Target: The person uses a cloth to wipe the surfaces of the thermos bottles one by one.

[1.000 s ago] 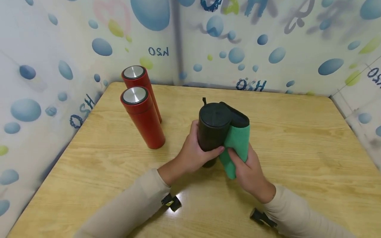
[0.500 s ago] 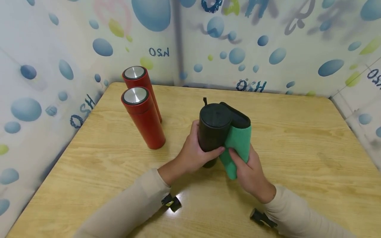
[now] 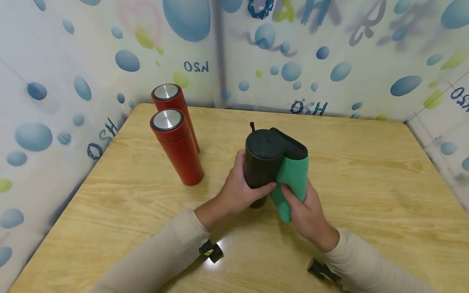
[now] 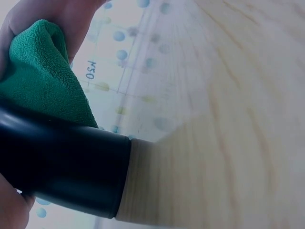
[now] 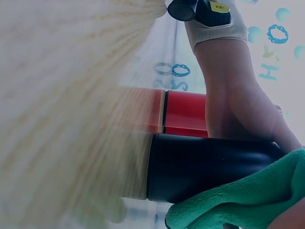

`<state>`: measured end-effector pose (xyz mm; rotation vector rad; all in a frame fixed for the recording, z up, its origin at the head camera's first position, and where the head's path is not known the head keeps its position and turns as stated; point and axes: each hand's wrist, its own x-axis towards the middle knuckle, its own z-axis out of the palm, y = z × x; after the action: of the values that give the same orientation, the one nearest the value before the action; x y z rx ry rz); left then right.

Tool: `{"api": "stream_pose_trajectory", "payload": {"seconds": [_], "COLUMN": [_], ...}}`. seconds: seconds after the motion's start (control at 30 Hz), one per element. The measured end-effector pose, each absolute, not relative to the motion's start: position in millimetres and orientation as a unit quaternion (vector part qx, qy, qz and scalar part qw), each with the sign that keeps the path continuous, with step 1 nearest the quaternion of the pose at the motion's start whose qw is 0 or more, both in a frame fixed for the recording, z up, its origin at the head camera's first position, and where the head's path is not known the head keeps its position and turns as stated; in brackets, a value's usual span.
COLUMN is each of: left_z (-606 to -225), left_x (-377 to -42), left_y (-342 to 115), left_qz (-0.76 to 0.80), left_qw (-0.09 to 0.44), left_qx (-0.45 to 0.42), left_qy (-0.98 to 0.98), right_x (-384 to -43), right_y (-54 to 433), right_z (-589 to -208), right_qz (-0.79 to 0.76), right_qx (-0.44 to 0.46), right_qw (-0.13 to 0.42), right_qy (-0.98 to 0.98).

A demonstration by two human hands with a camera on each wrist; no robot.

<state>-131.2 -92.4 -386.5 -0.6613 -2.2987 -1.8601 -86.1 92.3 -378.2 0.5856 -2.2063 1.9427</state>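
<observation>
A black cylindrical bottle [image 3: 264,162] with a flat dark lid and a small loop at its back stands in the middle of the table. My left hand [image 3: 238,185] grips its side, thumb across the front. Against the bottle's right side lies a green towel [image 3: 296,173] with a black upper part [image 3: 293,147], held by my right hand [image 3: 309,209], thumb on the near face. In the left wrist view the towel [image 4: 45,76] drapes along the bottle [image 4: 71,157]. The right wrist view shows the bottle's base [image 5: 157,167] at the tabletop; the fingers behind the towel are hidden.
Two red flasks with silver lids stand to the left, the nearer flask [image 3: 179,150] partly covering the farther flask [image 3: 169,93]. The wooden table [image 3: 366,183] meets a patterned wall [image 3: 311,24] at its back edge. Black wrist devices sit on both sleeves.
The head view shifts slightly, so the scene sits a little lower in the frame. Both hands, the bottle and the towel keep nearly the same places.
</observation>
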Motion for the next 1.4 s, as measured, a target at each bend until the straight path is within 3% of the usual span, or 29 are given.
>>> {"api": "stream_pose_trajectory", "payload": {"seconds": [1.13, 1.4], "left_z": [-392.1, -391.6], "left_x": [-129.6, -130.1], "left_y": [-92.5, -92.9], "left_qz": [-0.616, -0.619], "left_qw": [0.064, 0.062], "left_qx": [-0.217, -0.225], "left_qy": [-0.754, -0.75], "right_x": [-85.4, -87.5], "right_y": [90.6, 90.6], "right_z": [-382.6, -383.6], "right_qz": [0.629, 0.627], "right_qx": [0.179, 0.21], "right_qw": [0.067, 0.077], "right_qy": [-0.754, -0.746]}}
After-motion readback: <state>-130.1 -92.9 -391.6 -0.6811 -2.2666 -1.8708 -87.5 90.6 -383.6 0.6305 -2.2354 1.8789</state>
